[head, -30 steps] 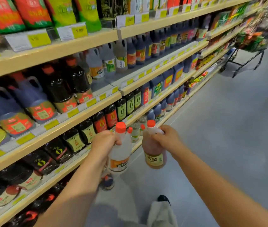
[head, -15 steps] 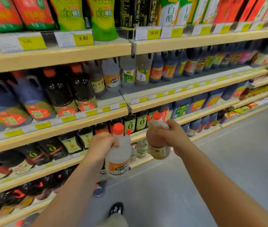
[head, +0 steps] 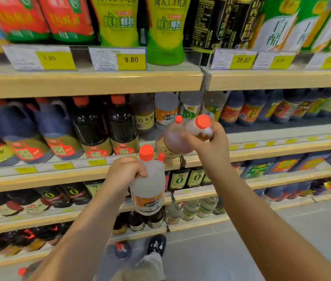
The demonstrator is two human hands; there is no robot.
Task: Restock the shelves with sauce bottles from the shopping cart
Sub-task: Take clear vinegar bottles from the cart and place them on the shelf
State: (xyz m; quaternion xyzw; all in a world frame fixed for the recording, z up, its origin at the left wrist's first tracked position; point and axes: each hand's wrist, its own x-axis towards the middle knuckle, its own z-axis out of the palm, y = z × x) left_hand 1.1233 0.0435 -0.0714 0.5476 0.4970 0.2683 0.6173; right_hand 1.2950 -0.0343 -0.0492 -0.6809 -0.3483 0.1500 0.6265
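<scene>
My left hand (head: 123, 172) grips the neck of a clear bottle (head: 148, 189) with an orange cap and an orange label, held upright at the level of the third shelf. My right hand (head: 209, 145) holds a brownish bottle (head: 172, 140) with an orange cap by its neck, tilted with its base toward the second shelf (head: 272, 151), right at a gap beside pale bottles (head: 165, 110) that stand at the back. The shopping cart is out of view.
Shelves full of sauce bottles fill the view: dark jugs (head: 57, 130) and dark bottles (head: 123, 126) at the left, green and red pouches (head: 165, 29) on top with price tags (head: 131, 59). Grey floor (head: 282, 230) lies at the lower right. My shoe (head: 156, 244) is below.
The view has swung to face the shelves head-on. My right hand has lifted the brownish bottle up and forward to the second shelf and tilted it. My left hand stays low with the clear bottle.
</scene>
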